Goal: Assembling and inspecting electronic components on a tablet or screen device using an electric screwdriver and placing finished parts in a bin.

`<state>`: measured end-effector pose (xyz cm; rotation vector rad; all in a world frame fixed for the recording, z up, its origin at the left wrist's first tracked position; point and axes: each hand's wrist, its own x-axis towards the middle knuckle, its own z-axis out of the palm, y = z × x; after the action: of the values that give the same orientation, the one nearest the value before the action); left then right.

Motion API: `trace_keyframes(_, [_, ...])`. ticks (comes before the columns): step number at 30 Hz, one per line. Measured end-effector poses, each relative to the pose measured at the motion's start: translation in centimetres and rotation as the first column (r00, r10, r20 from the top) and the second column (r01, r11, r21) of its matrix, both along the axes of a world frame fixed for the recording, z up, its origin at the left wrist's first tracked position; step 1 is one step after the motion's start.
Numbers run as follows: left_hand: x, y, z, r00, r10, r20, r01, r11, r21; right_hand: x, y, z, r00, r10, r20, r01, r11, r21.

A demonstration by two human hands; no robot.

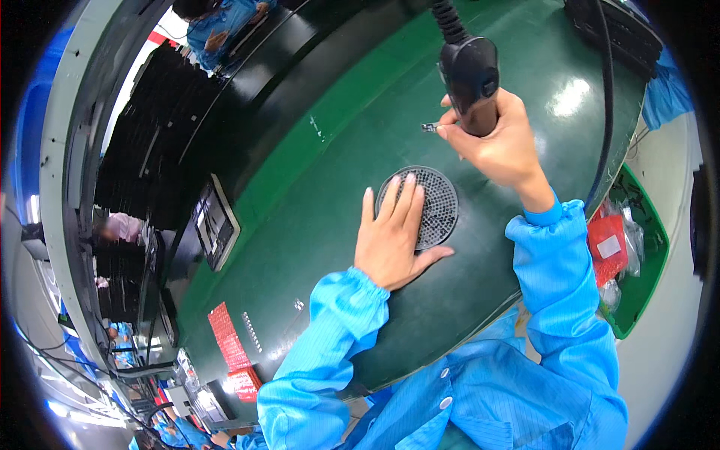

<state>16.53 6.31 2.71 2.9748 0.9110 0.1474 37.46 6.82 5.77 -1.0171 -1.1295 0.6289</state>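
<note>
The left hand (391,241) lies flat, palm down, on the green work surface (315,217), fingers stretched toward twelve o'clock so that the fingertips rest on the near-left part of a round dark perforated tray (435,206) — a disc dotted with small holes or small parts; which of the two cannot be told. The hand is spread open and grasps nothing; it only presses on the tray's rim and the mat beside it.

At about one o'clock from the tray, the right hand (501,146) is raised above the surface, closed around the lower barrel of a black handheld power tool (472,75), whose coiled cable (448,19) runs up toward twelve o'clock out of view. The thumb and forefinger pinch forward at the tool's tip, where a tiny dark piece (429,127) sticks out toward nine o'clock; what it is cannot be made out. Tool and tray are apart, with bare mat between them.

Around this: a black rectangular device (217,223) sits at nine o'clock from the tray, at the edge of the mat. A red sheet (229,341) lies at seven o'clock near the bench's front edge. At three o'clock, past the right sleeve, a green bin (649,277) holds red and clear packets. A black cable (606,97) hangs along the bench's right edge, and a dark ribbed object (622,30) sits at the far right corner. Another person in blue (221,26) works at eleven o'clock, well apart.
</note>
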Motion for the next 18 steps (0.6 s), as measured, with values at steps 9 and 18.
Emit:
trace_keyframes(9, [0.4,-1.8,-0.2,0.998,-0.02,0.054,0.024,0.997,-0.073,-0.4,0.0,0.2,1.0,0.014,0.009,-0.014,0.999,0.042])
trace_keyframes(18, [-2.7,-3.3,0.6,0.999,0.012,-0.037,-0.014,0.997,-0.072,-0.4,0.2,0.1,0.999,0.027,0.017,-0.028,0.999,0.027])
